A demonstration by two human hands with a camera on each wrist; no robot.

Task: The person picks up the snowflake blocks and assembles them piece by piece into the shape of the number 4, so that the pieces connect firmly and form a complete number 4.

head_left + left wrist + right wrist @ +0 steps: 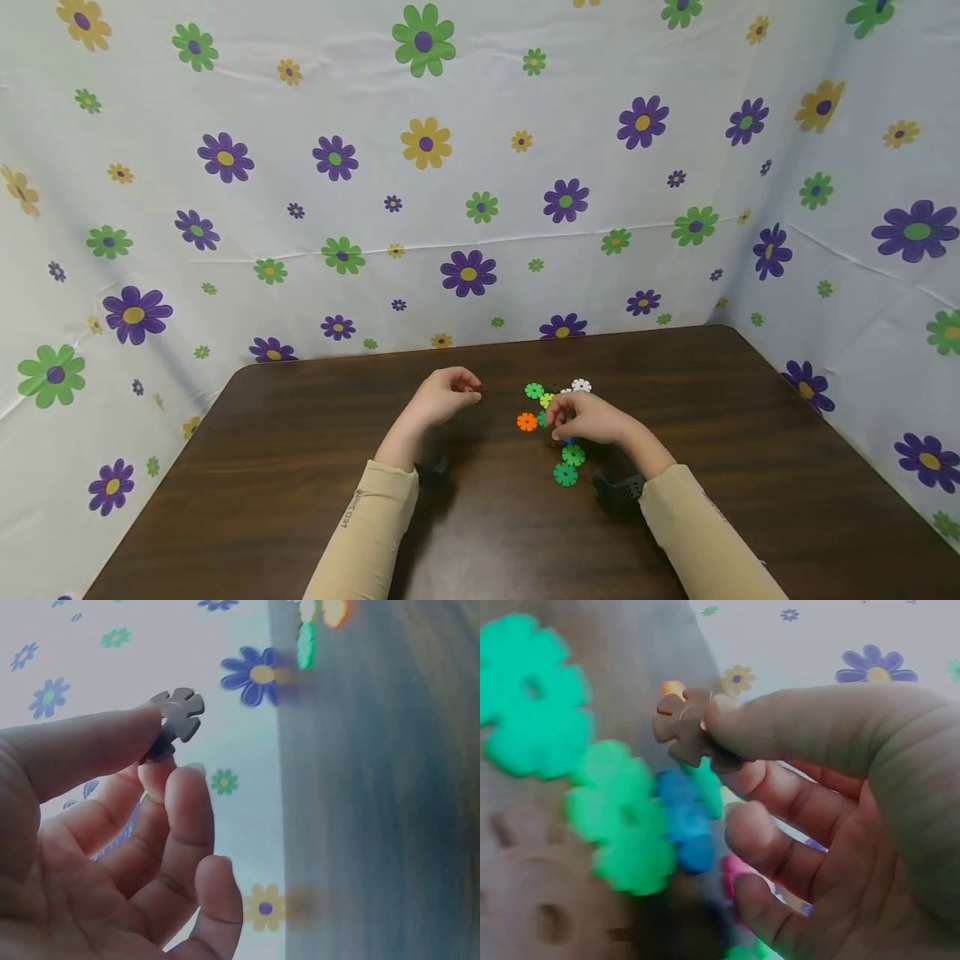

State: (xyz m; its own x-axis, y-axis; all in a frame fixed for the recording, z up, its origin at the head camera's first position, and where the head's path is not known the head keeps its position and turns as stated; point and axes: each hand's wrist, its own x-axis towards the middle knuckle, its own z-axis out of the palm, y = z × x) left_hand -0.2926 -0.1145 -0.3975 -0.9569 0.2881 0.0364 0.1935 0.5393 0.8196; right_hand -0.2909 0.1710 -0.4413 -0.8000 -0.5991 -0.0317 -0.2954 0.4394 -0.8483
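Observation:
Between thumb and fingertips my left hand [446, 398] pinches a brown notched flower-shaped disc [184, 715], raised over the table left of the loose pieces. A second brown notched disc [684, 729] is held the same way by my right hand [590, 418], above the scattered discs. Around that hand lie an orange disc [527, 422], a yellow-green disc [547, 400], a green disc [534, 390] and a white disc [581, 385]. Nearer my body are two more green discs [566, 474]. The right wrist view also shows a blue disc [684, 825] and a large brown disc [532, 889] close by.
The dark wooden table [285, 483] carries all the discs right of its middle. A white flower-printed cloth [360, 100] hangs behind it and along both sides. Each wrist wears a dark strap [621, 487].

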